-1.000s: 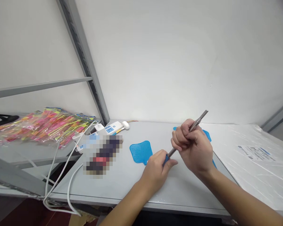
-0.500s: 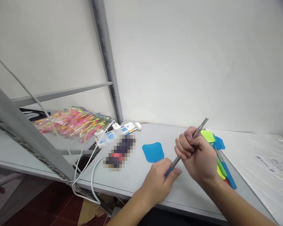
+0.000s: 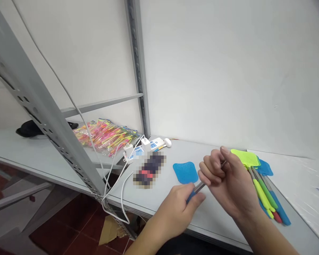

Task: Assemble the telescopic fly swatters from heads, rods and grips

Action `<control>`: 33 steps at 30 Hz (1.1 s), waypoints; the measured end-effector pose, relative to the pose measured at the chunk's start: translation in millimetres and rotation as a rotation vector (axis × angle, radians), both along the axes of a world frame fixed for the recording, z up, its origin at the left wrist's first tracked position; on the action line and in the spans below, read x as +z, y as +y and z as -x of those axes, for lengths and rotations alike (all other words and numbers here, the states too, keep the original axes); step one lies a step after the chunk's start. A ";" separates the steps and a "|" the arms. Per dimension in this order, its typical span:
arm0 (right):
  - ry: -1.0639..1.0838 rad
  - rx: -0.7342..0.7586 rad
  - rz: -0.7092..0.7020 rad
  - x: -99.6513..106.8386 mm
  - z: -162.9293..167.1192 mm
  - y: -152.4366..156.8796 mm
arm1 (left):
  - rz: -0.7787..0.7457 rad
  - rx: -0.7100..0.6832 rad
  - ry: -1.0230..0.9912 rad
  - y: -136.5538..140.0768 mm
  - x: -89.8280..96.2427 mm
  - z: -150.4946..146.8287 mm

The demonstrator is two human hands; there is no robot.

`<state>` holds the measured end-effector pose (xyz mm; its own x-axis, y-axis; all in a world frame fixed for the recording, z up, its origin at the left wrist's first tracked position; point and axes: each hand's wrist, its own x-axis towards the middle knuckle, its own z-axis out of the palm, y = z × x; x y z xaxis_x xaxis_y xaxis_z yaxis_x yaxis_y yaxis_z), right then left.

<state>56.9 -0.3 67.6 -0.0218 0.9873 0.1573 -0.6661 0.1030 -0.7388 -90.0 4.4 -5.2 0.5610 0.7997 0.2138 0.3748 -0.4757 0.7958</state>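
My left hand (image 3: pixel 179 210) is wrapped around the blue grip (image 3: pixel 191 196) of a fly swatter handle. From the grip a thin metal rod (image 3: pixel 200 186) slants up into my right hand (image 3: pixel 225 177), whose curled fingers close around it with the thumb raised. The rod's upper end is mostly hidden in those fingers. A loose blue mesh swatter head (image 3: pixel 186 172) lies flat on the table just behind my hands. To the right is a pile of fly swatters with yellow-green mesh heads (image 3: pixel 244 157), a blue head (image 3: pixel 266 167) and green, blue and red grips (image 3: pixel 267 194).
A pixelated dark object (image 3: pixel 150 170) lies left of the blue head. Behind it are a white power strip (image 3: pixel 155 144) and white cables (image 3: pixel 122 198). Bagged colourful items (image 3: pixel 106 136) lie beyond a metal shelf post (image 3: pixel 53 106). White plastic wrapping (image 3: pixel 297 180) covers the right side.
The rod's tip, which stuck out above my right hand, is now down within its fingers. My right thumb has lifted. The view has turned left, showing more of the shelf.
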 end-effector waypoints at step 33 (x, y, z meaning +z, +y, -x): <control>0.320 -0.254 0.049 -38.4 27.9 14.8 | 0.787 0.010 -1.289 29.0 -2.9 10.3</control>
